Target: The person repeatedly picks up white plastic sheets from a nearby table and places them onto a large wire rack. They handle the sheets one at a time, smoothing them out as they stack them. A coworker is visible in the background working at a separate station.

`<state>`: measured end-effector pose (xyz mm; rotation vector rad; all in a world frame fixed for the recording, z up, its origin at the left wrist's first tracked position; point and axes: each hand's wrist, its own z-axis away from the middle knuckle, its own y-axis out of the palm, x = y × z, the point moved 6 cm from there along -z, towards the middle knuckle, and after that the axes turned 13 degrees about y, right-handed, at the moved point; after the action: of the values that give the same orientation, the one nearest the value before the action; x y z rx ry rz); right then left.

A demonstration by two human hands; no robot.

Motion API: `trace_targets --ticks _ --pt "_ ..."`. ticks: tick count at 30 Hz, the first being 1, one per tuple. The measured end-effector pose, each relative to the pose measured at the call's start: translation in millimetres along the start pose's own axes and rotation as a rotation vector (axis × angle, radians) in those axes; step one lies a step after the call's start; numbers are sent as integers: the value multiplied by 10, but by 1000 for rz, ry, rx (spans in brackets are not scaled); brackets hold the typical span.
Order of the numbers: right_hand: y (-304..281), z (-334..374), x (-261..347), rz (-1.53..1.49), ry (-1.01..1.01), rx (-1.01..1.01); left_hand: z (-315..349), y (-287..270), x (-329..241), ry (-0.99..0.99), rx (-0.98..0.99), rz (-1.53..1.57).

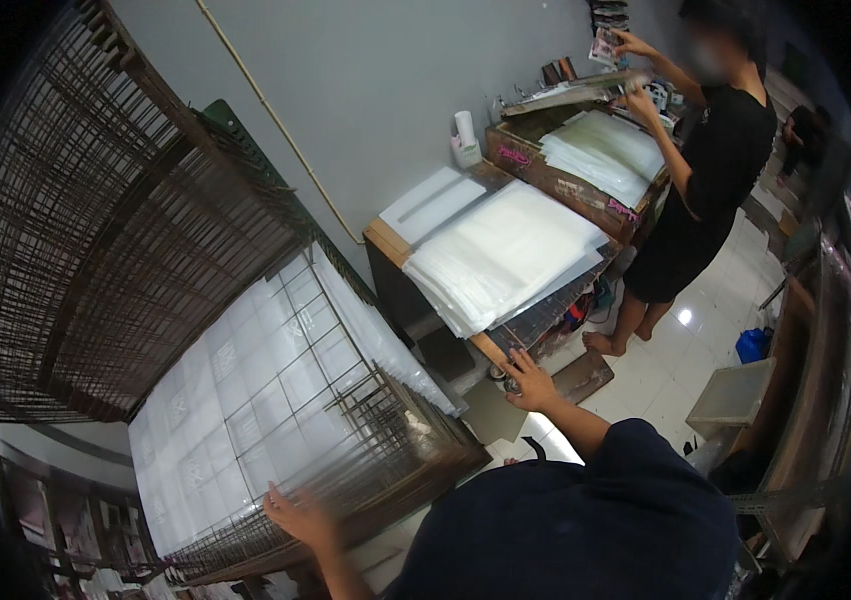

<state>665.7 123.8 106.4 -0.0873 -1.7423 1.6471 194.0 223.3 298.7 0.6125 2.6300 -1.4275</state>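
My left hand [298, 517] is at the front edge of a wire drying rack [386, 420], fingers stretched out and slightly blurred. Whether it touches the wires I cannot tell. On the rack's lower shelf lie translucent white sheets [276, 385] with faint printed marks, under a grid of wires. My right hand [531, 383] is at the near corner of a wooden table [491, 348], its fingers spread and nothing seen in them. A thick stack of translucent plastic sheets [511, 250] covers much of that table.
Raised wire shelves [76, 220] of the rack tower at the left. A co-worker in black [691, 190] stands at the far right, hands lifted over a second table with more sheets [606, 150]. A blue bag [754, 345] and a pale frame [731, 397] rest on the tiled floor.
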Motion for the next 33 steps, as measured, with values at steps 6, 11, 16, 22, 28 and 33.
trace_targets --ticks 6,11,16,22,28,33 --pt "337 -101 -220 60 -22 154 37 23 -10 49 6 -54" --pt "363 -157 -291 34 -52 153 22 40 -26 8 65 -45" --pt "300 -186 -283 46 -69 154 26 74 20 29 74 -56" --pt "266 -180 -279 24 -53 175 31 94 63 -16 65 -63" --pt "257 -201 -280 53 -67 210 39 104 60 -2 83 -72" --pt "208 -179 -257 12 -68 203 52 127 140 19 74 -79"
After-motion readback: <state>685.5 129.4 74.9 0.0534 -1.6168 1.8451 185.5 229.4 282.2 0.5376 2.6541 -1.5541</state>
